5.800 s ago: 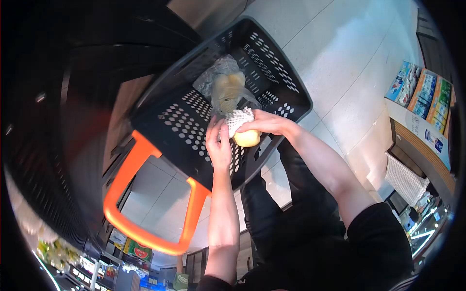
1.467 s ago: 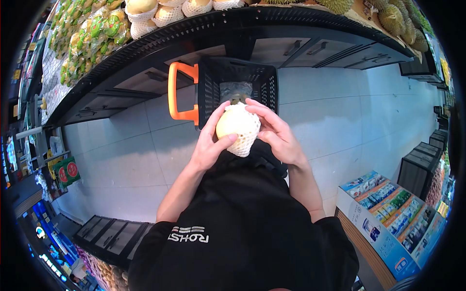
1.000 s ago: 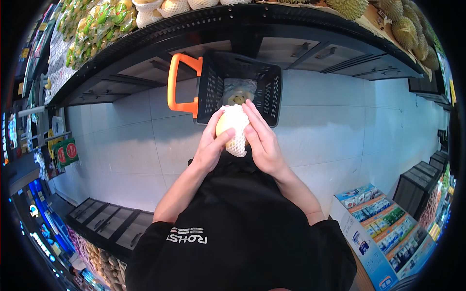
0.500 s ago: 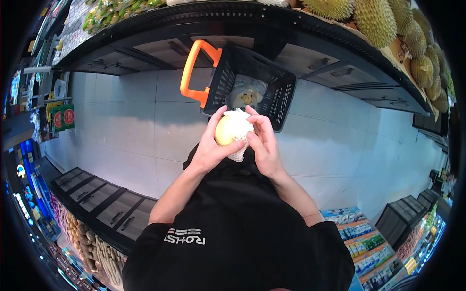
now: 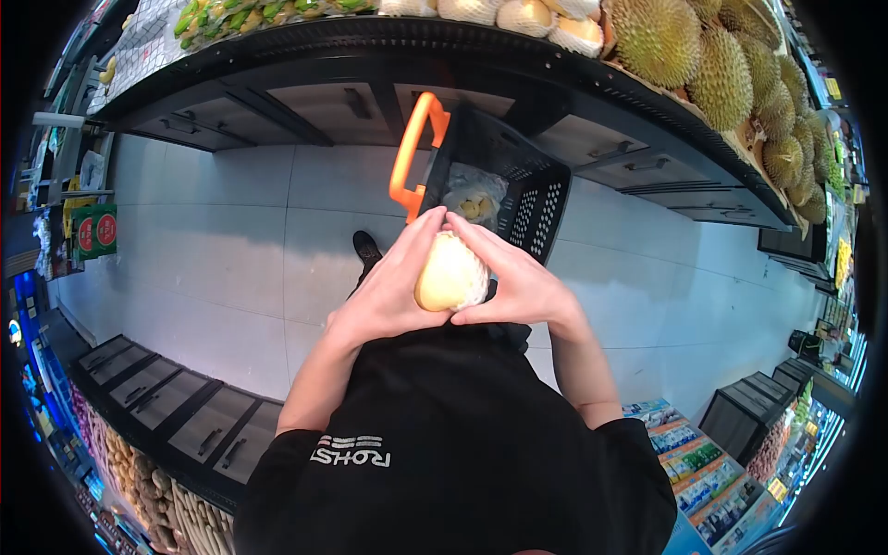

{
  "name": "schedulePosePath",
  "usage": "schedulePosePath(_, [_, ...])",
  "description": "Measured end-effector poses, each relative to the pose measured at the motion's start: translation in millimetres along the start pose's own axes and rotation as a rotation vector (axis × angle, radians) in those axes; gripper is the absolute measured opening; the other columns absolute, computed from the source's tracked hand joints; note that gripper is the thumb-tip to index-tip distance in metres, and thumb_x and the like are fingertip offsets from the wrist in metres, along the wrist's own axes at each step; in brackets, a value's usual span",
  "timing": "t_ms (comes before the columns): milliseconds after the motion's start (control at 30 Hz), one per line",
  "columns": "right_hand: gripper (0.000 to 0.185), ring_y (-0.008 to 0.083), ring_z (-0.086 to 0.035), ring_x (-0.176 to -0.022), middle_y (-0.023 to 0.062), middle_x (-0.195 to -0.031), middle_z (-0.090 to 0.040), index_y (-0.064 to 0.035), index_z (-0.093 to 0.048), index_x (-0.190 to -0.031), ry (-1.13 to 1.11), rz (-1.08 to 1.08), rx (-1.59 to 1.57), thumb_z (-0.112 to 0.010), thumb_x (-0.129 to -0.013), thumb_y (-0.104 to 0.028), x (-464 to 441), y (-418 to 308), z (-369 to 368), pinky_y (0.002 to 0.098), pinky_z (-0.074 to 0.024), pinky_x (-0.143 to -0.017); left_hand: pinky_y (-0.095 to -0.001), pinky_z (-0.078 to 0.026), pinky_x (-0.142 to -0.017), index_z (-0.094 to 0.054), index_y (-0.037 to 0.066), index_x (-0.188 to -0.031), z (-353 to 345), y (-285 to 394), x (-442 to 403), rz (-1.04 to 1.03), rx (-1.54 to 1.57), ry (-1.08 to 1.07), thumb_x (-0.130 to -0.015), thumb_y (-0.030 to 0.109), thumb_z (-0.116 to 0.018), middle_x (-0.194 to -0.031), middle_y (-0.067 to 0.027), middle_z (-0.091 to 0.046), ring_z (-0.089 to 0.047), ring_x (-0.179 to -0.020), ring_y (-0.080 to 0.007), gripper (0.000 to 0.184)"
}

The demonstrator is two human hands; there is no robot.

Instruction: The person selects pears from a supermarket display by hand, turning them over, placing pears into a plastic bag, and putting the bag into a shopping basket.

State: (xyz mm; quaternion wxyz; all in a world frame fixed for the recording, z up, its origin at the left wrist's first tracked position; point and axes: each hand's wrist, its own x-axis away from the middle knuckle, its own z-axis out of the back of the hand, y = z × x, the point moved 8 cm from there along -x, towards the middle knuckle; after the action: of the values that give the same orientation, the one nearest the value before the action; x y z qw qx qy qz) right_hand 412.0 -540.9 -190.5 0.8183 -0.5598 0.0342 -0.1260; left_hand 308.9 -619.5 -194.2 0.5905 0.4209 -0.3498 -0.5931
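Note:
Between my two hands sits a large yellow fruit [image 5: 443, 277], its right side covered by a white foam net [image 5: 477, 277]. My left hand [image 5: 390, 285] is curved round the bare yellow side. Against the netted side presses my right hand [image 5: 525, 285], and the fingertips of both hands meet at the top. Just beyond them stands a black shopping basket [image 5: 552, 199] with an orange handle [image 5: 404, 166]. Inside the basket lies a clear plastic bag [image 5: 467, 185] holding several yellowish round pieces [image 5: 475, 208].
Ahead runs a black display counter [image 5: 388, 37] with durians [image 5: 657, 42], foam-netted fruits [image 5: 527, 17] and green-yellow wrapped produce [image 5: 240, 17]. Cabinets with root vegetables [image 5: 157, 481] are behind on the left. A shelf of packets [image 5: 698, 462] stands at lower right. My shoe [image 5: 366, 245] shows on the tiled floor.
Both hands have closed more fully round the fruit, their fingertips coming together. The net's loose end no longer hangs below it. The view has shifted, showing more of the counter and a shoe.

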Motion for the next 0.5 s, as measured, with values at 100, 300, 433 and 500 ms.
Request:
schedulePosePath(100, [0.109,0.0354,-0.041,-0.135,0.0246,-0.145,-0.040,0.0034,-0.026,-0.148,0.042,0.007,0.120,-0.088,-0.065,-0.030,-41,-18,-30,0.0401,-0.0346,-0.110,-0.0427,-0.037,-0.110,-0.016,0.003,-0.152,46,-13,16,-0.077,-0.108,-0.064,-0.062,0.016,-0.086,-0.155,-0.0268,-0.020,-0.030,-0.140,-0.0415,0.114])
schedulePosePath(300, [0.100,0.0372,-0.046,-0.129,0.0215,-0.141,-0.044,-0.0012,-0.031,-0.147,0.092,-0.008,0.096,-0.081,-0.066,-0.029,-136,-60,-85,0.0412,-0.0415,-0.103,-0.0417,-0.036,-0.110,-0.013,0.006,-0.154,157,-52,53,-0.062,-0.025,-0.083,-0.065,0.015,-0.085,-0.158,-0.0262,-0.011,-0.031,-0.141,-0.0397,0.115])
schedulePosePath(433, [0.099,0.0303,-0.048,-0.128,0.0178,-0.137,-0.047,-0.0008,-0.033,-0.146,0.183,-0.066,-0.180,-0.084,-0.065,-0.025,-173,-61,-119,0.0385,-0.0397,-0.105,-0.0422,-0.039,-0.108,-0.009,0.008,-0.155,209,-71,75,0.046,0.283,-0.082,-0.066,0.018,-0.087,-0.159,-0.0228,-0.011,-0.033,-0.142,-0.0332,0.119])
schedulePosePath(500, [0.100,0.0268,-0.048,-0.128,0.0156,-0.137,-0.048,-0.0011,-0.032,-0.147,0.230,-0.103,-0.372,-0.085,-0.065,-0.023,-184,-57,-135,0.0373,-0.0387,-0.106,-0.0426,-0.040,-0.107,-0.007,0.008,-0.155,222,-84,85,0.118,0.472,-0.076,-0.066,0.018,-0.088,-0.160,-0.0216,-0.011,-0.034,-0.142,-0.0311,0.122])
